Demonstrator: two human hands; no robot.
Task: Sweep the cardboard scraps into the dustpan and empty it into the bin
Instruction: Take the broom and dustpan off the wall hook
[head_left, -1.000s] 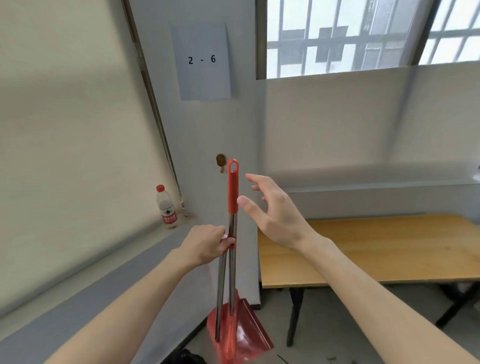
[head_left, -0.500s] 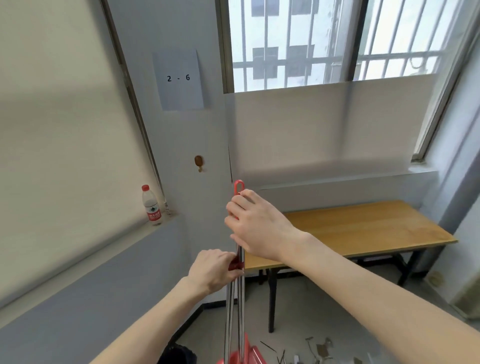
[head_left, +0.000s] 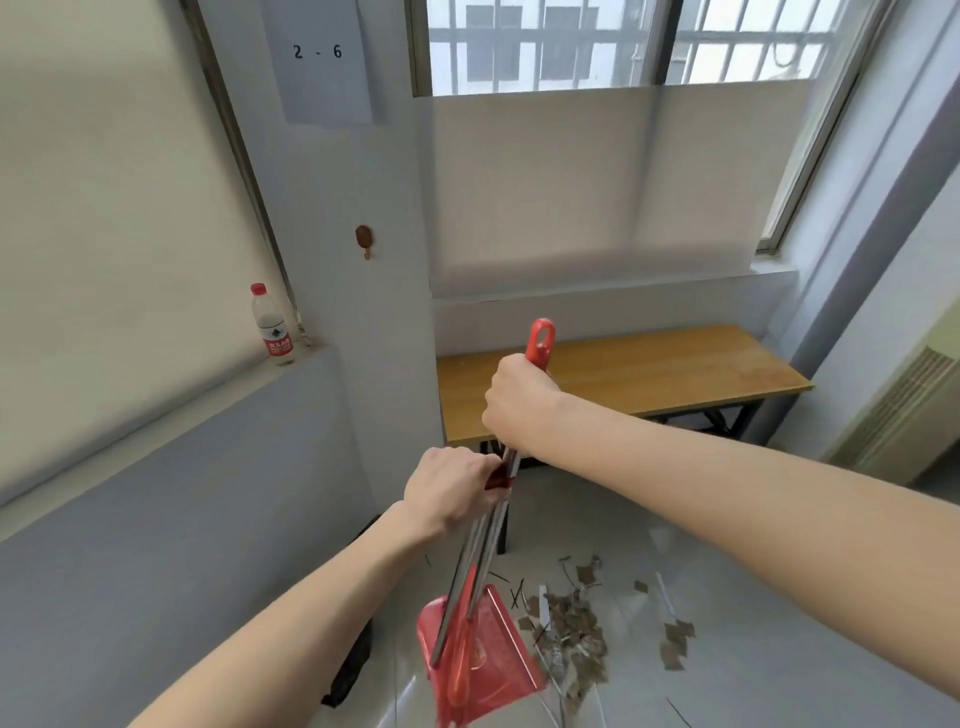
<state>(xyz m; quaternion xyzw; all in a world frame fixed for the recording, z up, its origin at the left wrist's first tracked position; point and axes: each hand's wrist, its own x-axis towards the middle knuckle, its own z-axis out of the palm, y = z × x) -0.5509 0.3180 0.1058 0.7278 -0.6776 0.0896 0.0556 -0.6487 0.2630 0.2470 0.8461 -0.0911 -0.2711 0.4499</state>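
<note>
Two metal poles rise side by side from a red dustpan (head_left: 488, 649) on the floor. My left hand (head_left: 452, 488) grips the lower pole at its red collar. Higher up, my right hand (head_left: 519, 405) is closed around the red-capped broom handle (head_left: 540, 338). Which pole joins the dustpan and which the broom I cannot tell; the broom head is hidden. Brown cardboard scraps (head_left: 576, 629) lie scattered on the pale floor just right of the dustpan, with a smaller cluster of scraps (head_left: 675, 644) farther right.
A wooden bench (head_left: 649, 374) stands against the wall under the window. A water bottle (head_left: 272, 325) sits on the left ledge. A black object (head_left: 353, 660) lies on the floor by the grey wall. A vent panel (head_left: 904, 410) is at right.
My right hand went from open beside the handle to closed around its top. The view swung down and right, bringing the floor scraps into sight. Both poles now lean.
</note>
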